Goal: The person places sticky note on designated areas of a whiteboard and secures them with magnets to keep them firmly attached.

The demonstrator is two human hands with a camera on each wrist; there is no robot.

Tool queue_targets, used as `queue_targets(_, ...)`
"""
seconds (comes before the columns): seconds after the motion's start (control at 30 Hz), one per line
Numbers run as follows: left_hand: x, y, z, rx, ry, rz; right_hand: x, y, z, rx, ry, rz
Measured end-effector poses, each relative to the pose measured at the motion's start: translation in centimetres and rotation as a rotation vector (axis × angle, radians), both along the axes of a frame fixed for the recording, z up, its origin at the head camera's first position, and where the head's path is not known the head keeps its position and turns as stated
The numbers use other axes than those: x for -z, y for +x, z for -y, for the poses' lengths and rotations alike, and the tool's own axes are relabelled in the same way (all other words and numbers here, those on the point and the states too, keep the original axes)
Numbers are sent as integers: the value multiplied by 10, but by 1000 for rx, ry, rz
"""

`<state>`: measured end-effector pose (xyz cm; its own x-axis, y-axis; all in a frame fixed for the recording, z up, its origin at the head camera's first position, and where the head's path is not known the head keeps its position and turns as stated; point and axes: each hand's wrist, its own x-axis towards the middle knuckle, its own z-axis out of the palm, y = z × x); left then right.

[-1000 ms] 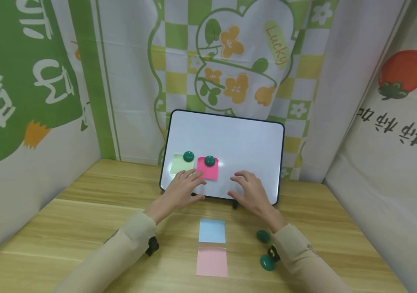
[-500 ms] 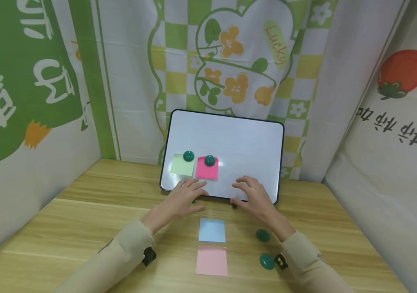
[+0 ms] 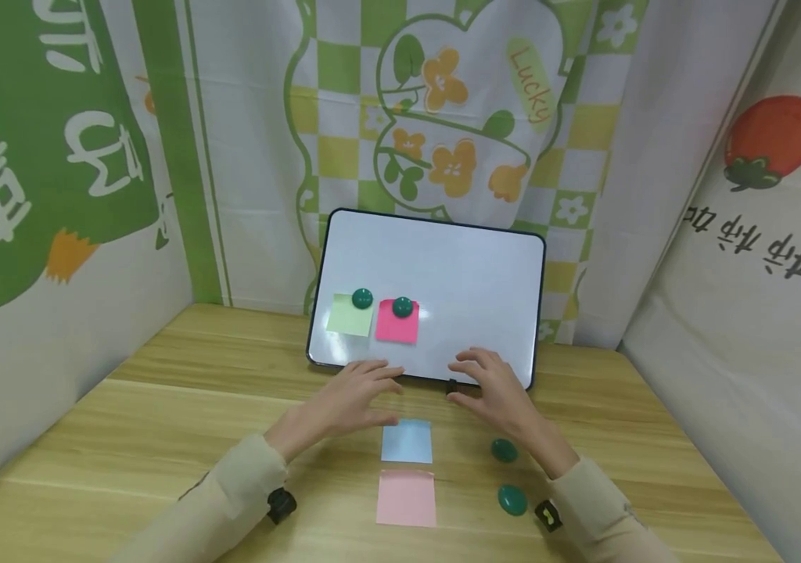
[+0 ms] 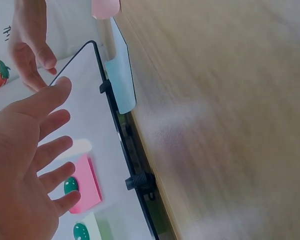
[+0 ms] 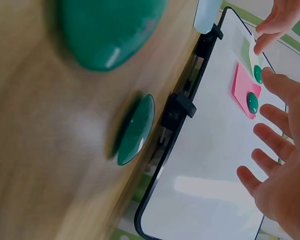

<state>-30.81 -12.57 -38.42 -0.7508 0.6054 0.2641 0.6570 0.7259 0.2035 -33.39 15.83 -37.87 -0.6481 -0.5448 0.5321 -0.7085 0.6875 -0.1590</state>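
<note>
Checking the head view, you find your left hand [image 3: 351, 399] and right hand [image 3: 502, 395] before the whiteboard's lower part, fingers apart, gripping nothing. The whiteboard [image 3: 474, 289] leans on the table [image 3: 161, 438]. The blue note [image 3: 407, 446] and pale pink note [image 3: 406, 500] lie between your forearms, two loose magnets [image 3: 512, 500] to their right. Your left thumb overlaps the blue note's corner; contact cannot be told. A low sweep could drag that note. The green note [image 3: 347, 319] carries one magnet near its upper corner; a brush could pivot it.

In the left wrist view, fingers are spread. Black clips [image 4: 141, 181] appear to brace the whiteboard; a bump could shift it.

In the right wrist view, fingers are likewise apart. A lowered cuff could knock the loose magnets aside.
</note>
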Motion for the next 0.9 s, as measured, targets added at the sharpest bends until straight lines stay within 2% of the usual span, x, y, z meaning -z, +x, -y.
queue_targets(0.13, 3, 4, 0, 26, 6, 43, 4, 4, -5, -18, -10, -6)
queue_targets(0.37, 6, 11, -1, 76, -11, 50, 8, 8, -12, -15, -21, -7)
queue_targets(0.63, 5, 21, -4, 100, -30, 78, 7, 14, -14, -29, -27, 11)
queue_targets(0.9, 7, 24, -5, 113, -27, 127, 9, 22, -19, -42, -49, 21)
